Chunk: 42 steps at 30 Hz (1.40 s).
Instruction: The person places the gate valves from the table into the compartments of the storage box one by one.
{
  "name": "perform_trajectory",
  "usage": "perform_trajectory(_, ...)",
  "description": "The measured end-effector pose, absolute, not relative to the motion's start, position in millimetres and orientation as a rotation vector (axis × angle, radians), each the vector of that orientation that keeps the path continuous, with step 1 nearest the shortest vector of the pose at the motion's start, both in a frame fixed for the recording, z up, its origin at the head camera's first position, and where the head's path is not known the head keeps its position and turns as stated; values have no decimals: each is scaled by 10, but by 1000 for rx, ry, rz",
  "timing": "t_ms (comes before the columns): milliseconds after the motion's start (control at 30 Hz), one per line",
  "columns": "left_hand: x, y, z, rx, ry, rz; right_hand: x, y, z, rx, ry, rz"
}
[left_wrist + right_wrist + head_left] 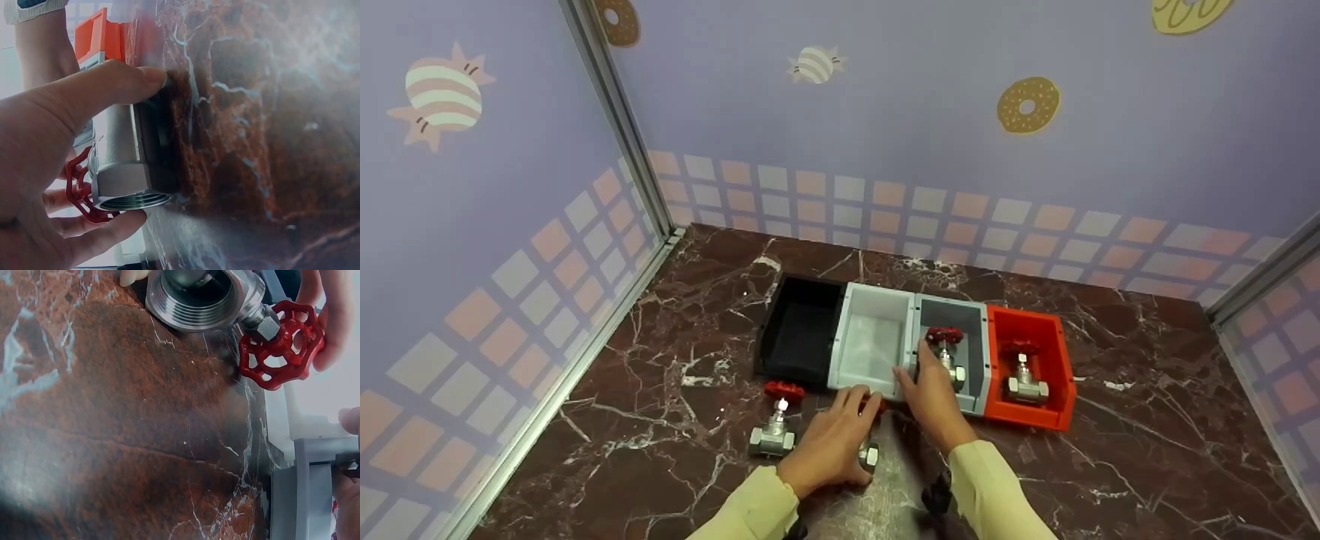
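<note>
In the head view my left hand point(829, 442) grips a metal valve with a red handwheel point(868, 457) in front of the white bin point(874, 304). Its thumb lies over the valve body point(118, 132) in the left wrist view, with fingers around the handwheel side. My right hand point(936, 405) straddles the wall between the white bin and the grey bin point(971, 319), thumb on the white side, fingers inside the grey one, pinching that wall. Close to those fingers, a second valve point(946, 337) stands in the grey bin. Another valve point(774, 436) stands left of my left hand.
A black bin point(802, 326) adjoins the white bin on the left. At the row's right end is an orange bin point(1031, 322) holding a valve point(1024, 384). The dark marble surface point(660, 457) meets patterned walls at the back and sides.
</note>
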<state>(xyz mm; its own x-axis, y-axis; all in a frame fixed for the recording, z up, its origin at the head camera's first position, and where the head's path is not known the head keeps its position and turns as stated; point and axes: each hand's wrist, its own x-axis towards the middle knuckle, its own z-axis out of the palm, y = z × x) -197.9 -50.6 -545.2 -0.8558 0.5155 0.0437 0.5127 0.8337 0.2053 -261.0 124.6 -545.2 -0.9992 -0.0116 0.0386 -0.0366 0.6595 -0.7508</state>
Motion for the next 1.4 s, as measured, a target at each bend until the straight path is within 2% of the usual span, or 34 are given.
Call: perform_trajectory(1400,-1994,-524,-5388,933,3076,249,-2598,1245,-5482,77,-2793,1286)
